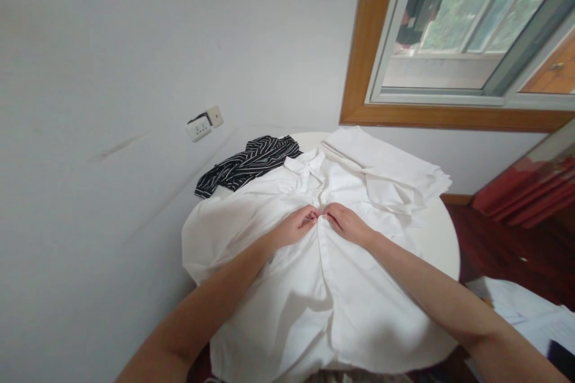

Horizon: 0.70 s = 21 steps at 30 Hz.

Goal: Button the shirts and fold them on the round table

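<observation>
A white shirt (287, 293) lies spread over a round table, its collar (306, 163) at the far side and its lower hem hanging over the near edge. Midway down the front opening, my left hand (300, 222) pinches the fabric edge. My right hand (348, 222) grips the other side of the same opening, with the fingertips of both hands almost meeting. Any button between the fingers is too small to make out. Below the hands the two front edges run down side by side.
Behind the shirt lie a black-and-white striped garment (251, 163) and some folded white cloth (386, 161). The white table (447, 245) stands against a wall with a socket (199, 128) and a wood-framed window (354, 90). White papers or cloth (516, 305) sit low at the right.
</observation>
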{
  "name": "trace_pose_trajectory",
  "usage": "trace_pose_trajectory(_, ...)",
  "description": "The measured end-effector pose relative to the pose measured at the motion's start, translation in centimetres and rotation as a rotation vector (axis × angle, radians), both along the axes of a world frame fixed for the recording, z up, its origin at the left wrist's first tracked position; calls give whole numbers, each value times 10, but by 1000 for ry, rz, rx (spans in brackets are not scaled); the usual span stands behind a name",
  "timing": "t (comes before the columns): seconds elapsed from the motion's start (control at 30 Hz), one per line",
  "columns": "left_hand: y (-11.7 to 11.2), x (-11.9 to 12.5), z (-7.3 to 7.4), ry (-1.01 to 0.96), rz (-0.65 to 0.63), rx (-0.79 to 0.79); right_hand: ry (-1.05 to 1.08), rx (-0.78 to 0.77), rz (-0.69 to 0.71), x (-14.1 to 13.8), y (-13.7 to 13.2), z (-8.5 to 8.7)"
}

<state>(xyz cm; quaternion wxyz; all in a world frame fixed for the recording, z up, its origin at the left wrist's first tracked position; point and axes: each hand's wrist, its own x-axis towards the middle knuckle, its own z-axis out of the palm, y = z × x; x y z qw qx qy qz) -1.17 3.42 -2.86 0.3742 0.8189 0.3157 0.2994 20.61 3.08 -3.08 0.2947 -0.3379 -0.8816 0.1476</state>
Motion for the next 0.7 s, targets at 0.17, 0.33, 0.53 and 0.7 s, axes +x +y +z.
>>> trace_pose_trajectory(0.17,2,-3,-3,108,32,97,8,-17,-51,1,1,-3)
trace_pose_trajectory(0.33,4,-4,-6,149,44,258,55,-52,-32,2,3,-3)
trace_pose_trajectory(0.53,1,0,-6,194,83,348,0,-2,41,7,4,-4)
trace_pose_trajectory(0.7,0,0,-6,220,65,367,-64,59,98,8,-2,0)
